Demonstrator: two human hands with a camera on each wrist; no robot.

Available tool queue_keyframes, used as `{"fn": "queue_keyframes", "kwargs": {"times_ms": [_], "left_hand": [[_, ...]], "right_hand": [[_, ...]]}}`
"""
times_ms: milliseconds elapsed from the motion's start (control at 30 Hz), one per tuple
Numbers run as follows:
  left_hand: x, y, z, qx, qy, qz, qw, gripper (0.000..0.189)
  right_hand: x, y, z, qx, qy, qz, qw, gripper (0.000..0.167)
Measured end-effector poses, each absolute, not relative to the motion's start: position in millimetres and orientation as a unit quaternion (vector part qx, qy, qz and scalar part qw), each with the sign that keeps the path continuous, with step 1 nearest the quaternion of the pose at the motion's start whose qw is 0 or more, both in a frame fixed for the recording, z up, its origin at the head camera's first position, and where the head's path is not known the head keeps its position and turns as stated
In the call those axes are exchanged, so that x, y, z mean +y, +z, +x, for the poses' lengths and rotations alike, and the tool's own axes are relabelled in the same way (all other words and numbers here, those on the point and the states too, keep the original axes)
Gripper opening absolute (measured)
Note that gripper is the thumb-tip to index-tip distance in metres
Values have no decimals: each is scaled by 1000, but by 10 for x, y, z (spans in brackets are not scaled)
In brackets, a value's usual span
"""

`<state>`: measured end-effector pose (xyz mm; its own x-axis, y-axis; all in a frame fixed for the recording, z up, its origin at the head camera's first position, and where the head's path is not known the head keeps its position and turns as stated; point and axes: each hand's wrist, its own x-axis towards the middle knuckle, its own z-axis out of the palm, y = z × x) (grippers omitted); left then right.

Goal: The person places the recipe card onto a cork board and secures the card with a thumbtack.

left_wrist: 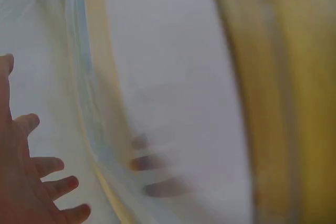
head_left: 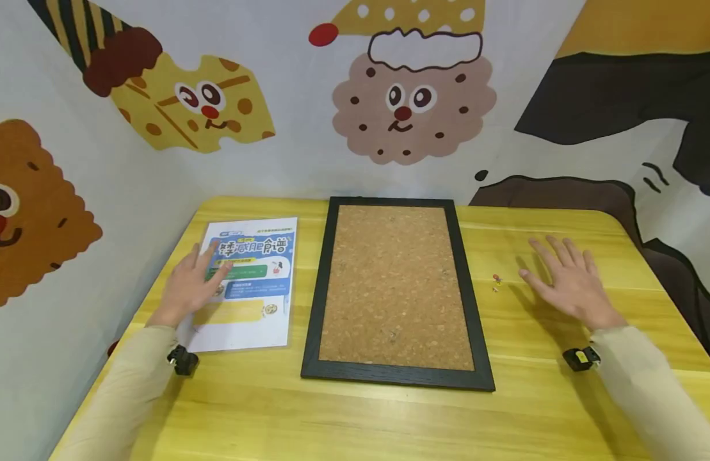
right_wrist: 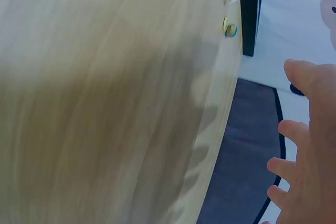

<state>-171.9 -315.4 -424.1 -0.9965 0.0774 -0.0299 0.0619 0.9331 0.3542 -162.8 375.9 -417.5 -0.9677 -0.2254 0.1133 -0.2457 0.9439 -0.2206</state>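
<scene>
My left hand (head_left: pixel 190 282) is above a printed sheet with blue, green and yellow blocks (head_left: pixel 248 330), fingers spread and holding nothing. In the left wrist view the fingers of that hand (left_wrist: pixel 34 177) are apart from the pale sheet (left_wrist: pixel 173 45), which shows dark marks of them. Between the hands lies a corkboard (head_left: pixel 395 288) in a black frame. My right hand (head_left: pixel 576 288) is raised over the table on the right, fingers spread, casting a shadow. Small colourful pieces (head_left: pixel 497 279) lie between it and the frame, too small to identify; the right wrist view shows them too (right_wrist: pixel 230 29).
The yellow wood-grain table (head_left: pixel 360 422) meets walls at the back and left, covered with cartoon biscuit and cheese pictures (head_left: pixel 415 109). A black device (head_left: pixel 183 360) is strapped to the left wrist, and another (head_left: pixel 580 358) to the right.
</scene>
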Motion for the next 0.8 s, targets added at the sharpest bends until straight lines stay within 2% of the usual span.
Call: {"fn": "queue_keyframes", "kwargs": {"times_ms": [233, 600, 800], "left_hand": [[-3342, -4300, -1756, 966, 249, 14, 62, 80], [-3423, -4395, -1806, 957, 286, -11, 37, 99], [-3409, -4377, -1780, 953, 299, -35, 33, 100]], "right_hand": [[3639, -4142, -1617, -982, 131, 131, 44, 70], [3497, -4141, -1609, -979, 143, 139, 44, 68], [3457, -4181, -1603, -978, 146, 138, 48, 67]]}}
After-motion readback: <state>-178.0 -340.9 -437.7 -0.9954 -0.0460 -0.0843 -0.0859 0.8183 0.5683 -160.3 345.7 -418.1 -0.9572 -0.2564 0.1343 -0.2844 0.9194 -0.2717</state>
